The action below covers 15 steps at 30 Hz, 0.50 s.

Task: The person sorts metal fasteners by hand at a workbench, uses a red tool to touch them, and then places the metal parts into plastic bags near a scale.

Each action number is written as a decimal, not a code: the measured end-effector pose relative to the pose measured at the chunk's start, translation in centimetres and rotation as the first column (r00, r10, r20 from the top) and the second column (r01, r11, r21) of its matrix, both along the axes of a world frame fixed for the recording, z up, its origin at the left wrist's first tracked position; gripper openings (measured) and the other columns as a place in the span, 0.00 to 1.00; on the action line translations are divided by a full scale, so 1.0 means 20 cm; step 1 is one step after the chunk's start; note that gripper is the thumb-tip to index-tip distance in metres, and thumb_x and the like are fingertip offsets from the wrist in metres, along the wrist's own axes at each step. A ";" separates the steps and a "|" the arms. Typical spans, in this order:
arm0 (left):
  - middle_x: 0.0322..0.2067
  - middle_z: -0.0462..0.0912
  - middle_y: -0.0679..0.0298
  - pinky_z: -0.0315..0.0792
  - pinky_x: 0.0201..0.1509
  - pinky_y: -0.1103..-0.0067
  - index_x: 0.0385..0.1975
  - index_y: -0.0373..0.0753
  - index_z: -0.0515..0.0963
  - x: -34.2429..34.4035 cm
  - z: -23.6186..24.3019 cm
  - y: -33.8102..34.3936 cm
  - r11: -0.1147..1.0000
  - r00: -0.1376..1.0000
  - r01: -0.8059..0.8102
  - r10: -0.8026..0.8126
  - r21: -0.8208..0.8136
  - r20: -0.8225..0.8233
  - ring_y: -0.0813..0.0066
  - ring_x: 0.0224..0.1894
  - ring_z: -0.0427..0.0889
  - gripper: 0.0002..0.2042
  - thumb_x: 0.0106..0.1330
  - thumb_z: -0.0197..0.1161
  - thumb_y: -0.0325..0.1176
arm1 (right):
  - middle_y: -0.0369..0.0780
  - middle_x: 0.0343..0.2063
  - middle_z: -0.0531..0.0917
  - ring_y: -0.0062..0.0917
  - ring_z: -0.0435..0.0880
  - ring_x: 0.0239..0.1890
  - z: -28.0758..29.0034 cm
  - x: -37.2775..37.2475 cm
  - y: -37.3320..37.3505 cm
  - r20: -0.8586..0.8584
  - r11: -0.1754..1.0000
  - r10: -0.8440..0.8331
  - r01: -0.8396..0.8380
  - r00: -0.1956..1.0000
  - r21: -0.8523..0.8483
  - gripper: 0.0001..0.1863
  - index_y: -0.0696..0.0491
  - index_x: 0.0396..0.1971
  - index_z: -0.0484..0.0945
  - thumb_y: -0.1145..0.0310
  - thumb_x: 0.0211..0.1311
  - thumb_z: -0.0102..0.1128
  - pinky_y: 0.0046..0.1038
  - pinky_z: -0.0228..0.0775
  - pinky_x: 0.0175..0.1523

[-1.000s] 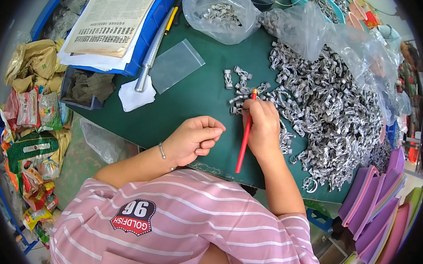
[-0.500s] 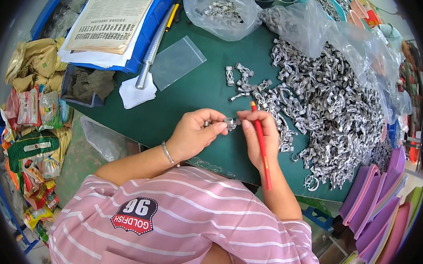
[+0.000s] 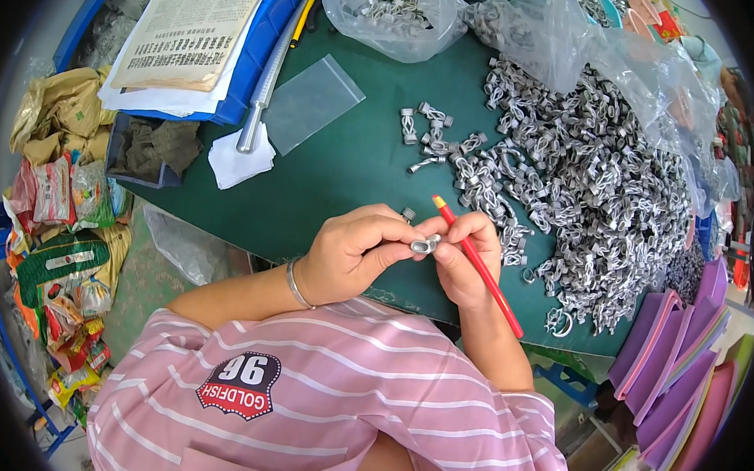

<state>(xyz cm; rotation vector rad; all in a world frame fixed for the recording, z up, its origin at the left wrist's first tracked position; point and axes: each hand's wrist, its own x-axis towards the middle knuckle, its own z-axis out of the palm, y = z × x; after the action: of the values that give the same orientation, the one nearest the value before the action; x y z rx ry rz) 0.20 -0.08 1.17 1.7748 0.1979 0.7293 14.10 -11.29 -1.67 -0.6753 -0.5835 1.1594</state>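
My left hand [image 3: 352, 258] pinches a small grey metal fitting [image 3: 425, 245] with a ring-like opening, between thumb and fingertips. Against the fitting's other side rest the fingertips of my right hand [image 3: 467, 266], which also grips a red pencil [image 3: 492, 286] slanting across the palm, its yellow end up. A ribbed metal end [image 3: 408, 213] shows just beyond my left fingers; whether they hold it is hidden. Several similar loose fittings [image 3: 433, 136] lie farther off on the green tabletop [image 3: 337, 178], beside a large heap of fittings [image 3: 592, 196] on the right.
A clear bag [image 3: 391, 40] of fittings stands at the back, with more clear plastic [image 3: 657, 88] over the heap. At left are a flat zip bag [image 3: 317, 104], white paper slips [image 3: 238, 162], a metal ruler [image 3: 261, 93] and a blue tray [image 3: 272, 38]. Purple bins [image 3: 652, 352] stand at right.
Both hands have shifted slightly to the right and drawn closer together. The fitting between them is turned so its opening faces up. The pencil has tilted more.
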 end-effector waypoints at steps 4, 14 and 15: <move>0.24 0.76 0.65 0.65 0.25 0.86 0.39 0.32 0.73 -0.01 -0.04 -0.04 0.890 0.998 -0.012 -0.018 -0.455 -0.060 0.82 0.24 0.71 0.09 0.58 0.57 0.23 | 0.50 0.38 0.76 0.26 0.77 0.35 0.04 -0.02 -0.01 0.359 0.963 -0.242 0.269 0.901 -0.026 0.17 0.55 0.33 0.63 0.85 0.46 0.59 0.26 0.71 0.42; 0.27 0.76 0.63 0.62 0.19 0.89 0.40 0.31 0.73 -0.03 -0.06 -0.02 0.537 0.957 -0.059 -0.210 -0.841 -0.201 0.83 0.17 0.69 0.10 0.62 0.51 0.27 | 0.47 0.35 0.76 0.23 0.77 0.33 0.10 -0.06 0.01 0.617 0.948 -0.291 0.308 0.731 0.082 0.18 0.55 0.33 0.62 0.85 0.46 0.60 0.24 0.70 0.41; 0.28 0.76 0.61 0.65 0.21 0.88 0.40 0.30 0.72 -0.05 -0.07 0.00 0.427 0.981 0.020 -0.184 -0.904 -0.065 0.81 0.19 0.71 0.09 0.62 0.50 0.26 | 0.47 0.35 0.76 0.24 0.77 0.32 0.10 -0.05 0.01 0.627 0.952 -0.280 0.296 0.727 0.081 0.17 0.55 0.33 0.62 0.84 0.47 0.59 0.24 0.70 0.40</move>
<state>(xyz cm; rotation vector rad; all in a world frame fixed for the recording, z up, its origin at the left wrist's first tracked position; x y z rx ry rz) -0.71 -0.09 -0.27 0.7511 0.4855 0.2568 13.18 -11.15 0.42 -1.1547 -0.9942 0.6206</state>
